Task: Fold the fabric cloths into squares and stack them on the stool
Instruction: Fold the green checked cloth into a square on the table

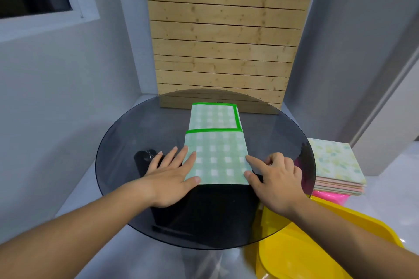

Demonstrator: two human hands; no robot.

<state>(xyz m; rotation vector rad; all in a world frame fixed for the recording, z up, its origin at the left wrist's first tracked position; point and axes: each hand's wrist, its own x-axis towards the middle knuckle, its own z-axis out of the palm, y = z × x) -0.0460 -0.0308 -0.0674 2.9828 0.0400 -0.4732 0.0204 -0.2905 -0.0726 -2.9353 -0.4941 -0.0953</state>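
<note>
A green-and-white checked cloth (216, 142) with a bright green border lies folded into a long strip on the round dark glass table (127, 133). My left hand (172, 172) lies flat with straight fingers on the strip's near left corner. My right hand (275, 176) is at the near right corner, where its index finger and thumb pinch the cloth's edge and the other fingers are curled. To the right, a stack of folded cloths (335, 165) with a pale floral one on top sits on a pink stool (331, 197).
A yellow plastic chair (317, 244) stands under the table's right side, close to my right forearm. A wooden slatted panel (224, 36) leans against the wall behind the table. Grey walls close in left and right.
</note>
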